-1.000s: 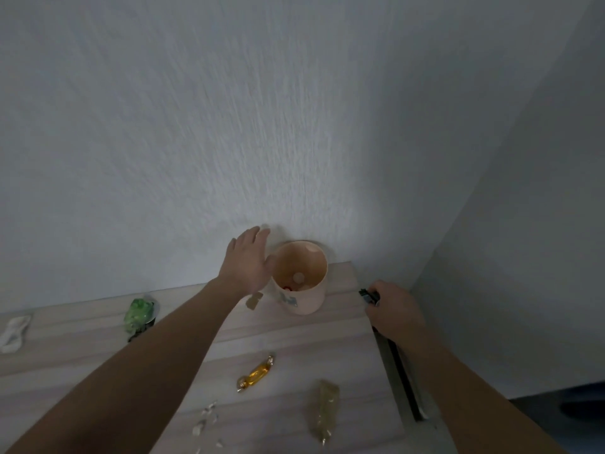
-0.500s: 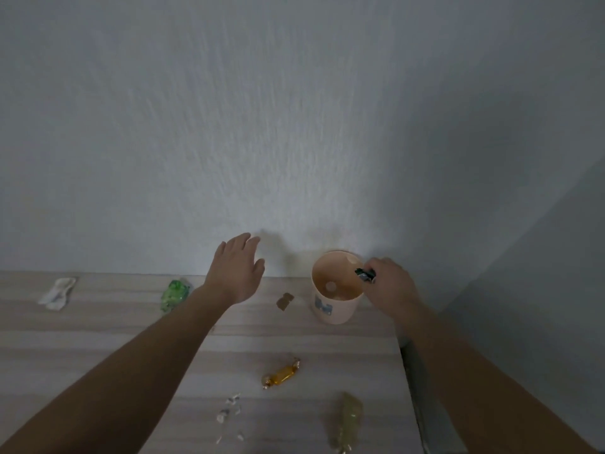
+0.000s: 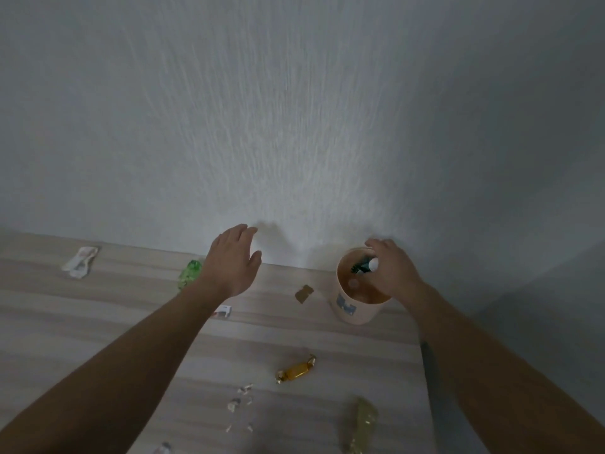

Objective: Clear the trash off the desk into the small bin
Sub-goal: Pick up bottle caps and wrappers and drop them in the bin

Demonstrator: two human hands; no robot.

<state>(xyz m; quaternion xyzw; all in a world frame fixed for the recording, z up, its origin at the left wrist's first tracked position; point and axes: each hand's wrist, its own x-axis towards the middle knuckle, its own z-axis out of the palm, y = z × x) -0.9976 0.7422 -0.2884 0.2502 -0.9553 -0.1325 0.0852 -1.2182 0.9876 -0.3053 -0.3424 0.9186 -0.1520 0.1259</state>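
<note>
- Since half a second ago the right hand [image 3: 394,273] has pushed further over the mouth of the small bin [image 3: 358,309], carrying its dark wrapper [image 3: 361,266] from the rim to a spot above the inside; the left hand [image 3: 234,262] has drifted further left of the bin.
- Right hand: fingers closed on the dark wrapper with a pale end, which hangs within the bin's opening. I cannot tell whether it touches the bin wall.
- Left hand: fingers spread wide, palm down, holding nothing, hovering above the tabletop [image 3: 98,322] near the wall [image 3: 294,126].
- Small bin: peach-coloured, upright, with a blue mark on its side, standing under the right hand at the tabletop's far right corner.
- Between the two hands lies a small brown scrap [image 3: 303,293], just left of the bin.
- A green wrapper [image 3: 190,272] peeks out just left of the left wrist; a white crumpled wrapper [image 3: 80,261] lies well to its left.
- A small white piece [image 3: 224,311] shows beside the left forearm.
- Nearer the person, between the forearms, lie a gold candy wrapper [image 3: 296,369], white paper bits [image 3: 239,401], and an olive-gold wrapper [image 3: 361,422].
</note>
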